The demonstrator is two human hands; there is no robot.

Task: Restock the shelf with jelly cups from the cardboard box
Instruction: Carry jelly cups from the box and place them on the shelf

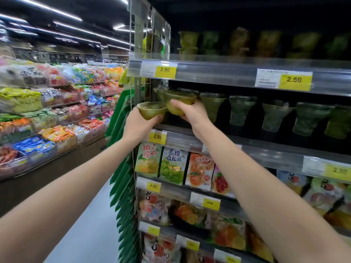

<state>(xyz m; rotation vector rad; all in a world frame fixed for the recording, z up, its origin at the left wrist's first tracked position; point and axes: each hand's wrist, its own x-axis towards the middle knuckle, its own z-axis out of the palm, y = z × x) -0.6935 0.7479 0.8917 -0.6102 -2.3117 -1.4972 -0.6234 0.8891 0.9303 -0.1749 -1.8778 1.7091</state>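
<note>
**Two jelly cups held at the shelf's left end**

Your left hand (141, 121) cradles a green jelly cup (152, 109) from below, fingers curled round its base, beside the wire end panel (148, 44) at the left end of the middle shelf (247, 147). Your right hand (191, 113) grasps a second jelly cup (179, 101), thumb across its near side, just right of the first and a little higher, over that shelf's left end. Whether the two cups touch, you cannot tell. Farther right, a row of darker green cups (241, 111) stands along the same shelf, wide ends up. The upper shelf (218, 73) carries more cups, blurred. Yellow price tags (164, 70) read 2.50. Bright sweet bags (173, 166) fill the shelves below.
</note>
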